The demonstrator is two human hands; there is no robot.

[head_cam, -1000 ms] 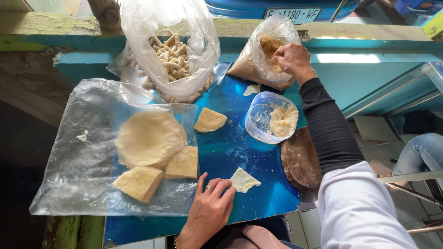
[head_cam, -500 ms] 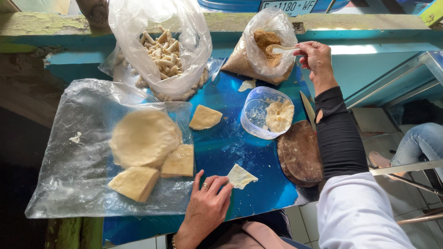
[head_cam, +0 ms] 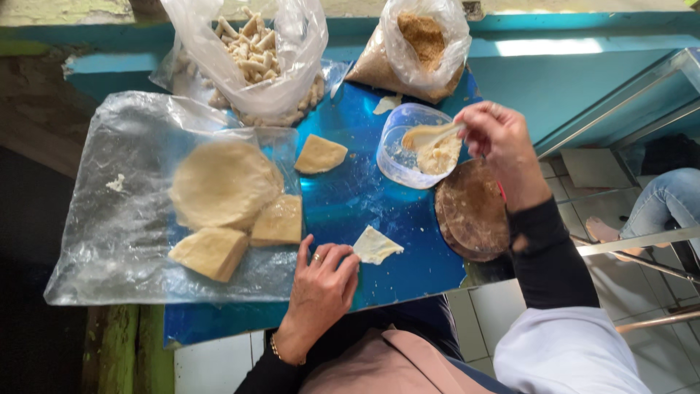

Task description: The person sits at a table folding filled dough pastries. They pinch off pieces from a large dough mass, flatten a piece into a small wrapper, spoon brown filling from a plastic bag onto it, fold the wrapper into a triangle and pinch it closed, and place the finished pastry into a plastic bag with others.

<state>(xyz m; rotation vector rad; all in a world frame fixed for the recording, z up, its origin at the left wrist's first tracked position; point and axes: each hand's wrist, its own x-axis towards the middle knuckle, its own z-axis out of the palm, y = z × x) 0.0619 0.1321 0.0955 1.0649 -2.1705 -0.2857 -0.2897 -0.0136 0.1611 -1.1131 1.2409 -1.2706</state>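
My right hand [head_cam: 498, 140] grips a white plastic spoon [head_cam: 429, 135] whose bowl dips into a clear plastic tub [head_cam: 397, 157] of pale filling. My left hand [head_cam: 319, 288] rests flat on the shiny blue tabletop [head_cam: 350, 204], its fingertips touching the edge of a small thin triangular dough sheet [head_cam: 375, 244]. A folded dough triangle [head_cam: 319, 154] lies further back in the middle of the table.
A clear plastic sheet [head_cam: 117, 219] at left carries a round dough stack [head_cam: 222, 182] and two dough wedges. At the back stand a bag of pale rolled sticks [head_cam: 255, 51] and a bag of brown crumbs [head_cam: 419, 40]. A round brown board [head_cam: 474, 208] lies at right.
My right hand came back from the brown crumb bag with the spoon and lowered it into the clear tub. My left hand stayed beside the small dough sheet.
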